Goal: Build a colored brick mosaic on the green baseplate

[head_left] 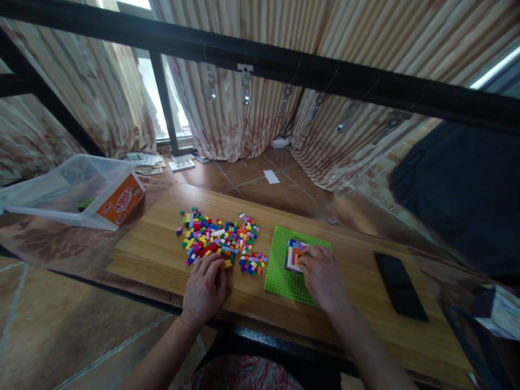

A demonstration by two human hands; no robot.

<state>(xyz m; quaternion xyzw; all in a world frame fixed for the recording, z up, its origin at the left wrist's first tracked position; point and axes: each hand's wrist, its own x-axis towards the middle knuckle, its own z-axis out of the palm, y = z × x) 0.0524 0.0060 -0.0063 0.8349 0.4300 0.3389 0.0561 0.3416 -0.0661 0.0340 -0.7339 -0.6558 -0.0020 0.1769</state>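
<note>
Our ten-o'clock box point(121, 201) holds something green point(85, 205). Our left hand point(204, 287) half-curls beside bricks point(211, 235), our right hand point(323, 273) bunches over a panel point(293, 253); holds unclear.

Looks like home: long patterned curtains point(219, 116), tiled floor point(249, 181), toy bricks point(221, 235) on wooden tabletop point(150, 233).

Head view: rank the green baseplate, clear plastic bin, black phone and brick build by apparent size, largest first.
1. Clear plastic bin
2. Green baseplate
3. Black phone
4. Brick build, partly hidden
</note>
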